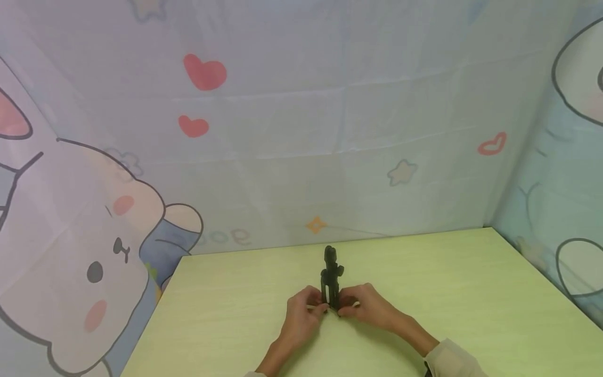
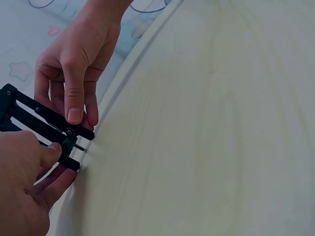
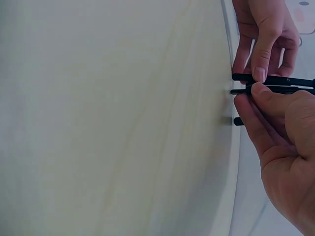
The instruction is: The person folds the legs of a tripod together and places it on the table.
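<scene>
A small black tripod [image 1: 331, 275] stands upright on the table, its legs pointing down and close together, a knob jutting out near its top. On its left side my left hand [image 1: 301, 315] pinches one leg near the foot between thumb and fingers. My right hand [image 1: 372, 310] grips another leg low down from the right. In the left wrist view the dark legs [image 2: 42, 112] spread slightly, with a thin metal piece between their ends. Part of the tripod is hidden behind my fingers in the right wrist view, where a black foot [image 3: 238, 121] shows below them.
The pale yellow-green table [image 1: 226, 293] reaches back to a hanging cloth [image 1: 301, 131] printed with hearts and stars. A large cartoon bunny [image 1: 70, 251] covers the cloth at left, and another printed cloth [image 1: 542, 209] hangs along the right edge.
</scene>
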The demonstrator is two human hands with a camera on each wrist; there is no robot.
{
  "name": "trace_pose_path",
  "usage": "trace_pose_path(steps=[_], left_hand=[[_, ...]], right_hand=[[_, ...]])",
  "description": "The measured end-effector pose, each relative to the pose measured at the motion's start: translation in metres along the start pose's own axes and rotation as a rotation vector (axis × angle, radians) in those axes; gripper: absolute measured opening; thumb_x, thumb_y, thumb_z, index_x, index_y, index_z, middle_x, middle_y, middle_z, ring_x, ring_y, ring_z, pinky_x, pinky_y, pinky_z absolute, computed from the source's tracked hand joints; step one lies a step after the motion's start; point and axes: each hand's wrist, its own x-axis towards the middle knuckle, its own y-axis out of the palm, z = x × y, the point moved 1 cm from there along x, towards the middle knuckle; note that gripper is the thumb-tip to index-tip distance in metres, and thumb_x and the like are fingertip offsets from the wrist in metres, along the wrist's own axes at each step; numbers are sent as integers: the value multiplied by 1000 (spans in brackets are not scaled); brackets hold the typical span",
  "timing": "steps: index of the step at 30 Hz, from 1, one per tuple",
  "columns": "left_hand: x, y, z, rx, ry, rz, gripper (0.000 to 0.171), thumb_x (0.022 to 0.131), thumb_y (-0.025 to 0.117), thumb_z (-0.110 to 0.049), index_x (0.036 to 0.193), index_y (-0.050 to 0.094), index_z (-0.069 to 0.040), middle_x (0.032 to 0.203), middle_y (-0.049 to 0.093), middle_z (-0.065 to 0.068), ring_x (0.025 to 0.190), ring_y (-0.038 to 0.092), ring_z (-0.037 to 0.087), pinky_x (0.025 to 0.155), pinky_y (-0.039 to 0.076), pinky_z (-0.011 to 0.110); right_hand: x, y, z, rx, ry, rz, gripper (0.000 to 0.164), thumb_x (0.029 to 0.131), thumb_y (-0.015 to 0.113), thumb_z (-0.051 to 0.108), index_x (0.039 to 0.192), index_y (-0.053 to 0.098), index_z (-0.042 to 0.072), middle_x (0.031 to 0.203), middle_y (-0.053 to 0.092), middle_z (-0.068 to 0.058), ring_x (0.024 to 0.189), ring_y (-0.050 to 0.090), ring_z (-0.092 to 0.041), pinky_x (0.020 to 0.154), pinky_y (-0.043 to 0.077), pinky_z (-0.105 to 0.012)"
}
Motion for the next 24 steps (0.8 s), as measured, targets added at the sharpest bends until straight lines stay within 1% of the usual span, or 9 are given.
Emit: trace_pose_path(steps=[3,6,11,15,20,22,24], left_hand=[[0,1,0,-5,-10,-13,19,89,78,6,92,62,-4,88,68,3,86,72,20,72,60,22],[-1,1,-1,-14,-13,-16,20,89,76,8,89,61,-4,85,67,3,88,73,21,72,60,22],[-3,1,-2,-32,-21,4,14,92,74,6,89,64,-4,90,70,7,95,74,28,76,60,23],[-6,-1,-2,-8,-18,29,11,93,71,6,95,68,-5,97,73,7,101,73,27,85,60,30],[-9,0,-3,6,9,106,26,88,64,13,107,70,-4,105,73,5,107,70,25,96,57,37],[-10,1,-3,2,16,131,30,87,63,13,111,69,-2,108,72,7,109,69,26,99,56,38],[-10,2,-5,8,20,140,29,87,65,10,114,69,-1,110,72,8,112,69,26,101,54,39]], right_hand=[[0,3,2,18,-5,-3,10,89,80,2,97,75,4,91,78,-7,83,73,-8,77,61,-27],[0,6,3,41,6,2,10,89,81,2,96,74,2,90,78,-7,82,73,-7,77,61,-27],[0,9,4,49,14,14,9,89,80,2,95,74,3,90,78,-4,82,72,-5,77,61,-26],[-1,10,3,37,13,43,8,91,78,2,99,75,4,94,78,-3,86,73,-6,79,61,-25],[-3,6,7,35,19,73,9,94,76,2,103,76,4,99,78,-6,90,74,-11,79,60,-25],[-4,3,8,37,21,72,8,95,75,3,103,76,4,99,78,-6,90,74,-13,79,60,-26],[-5,0,10,35,20,66,7,95,75,3,102,76,5,99,78,-5,91,74,-13,79,61,-27]])
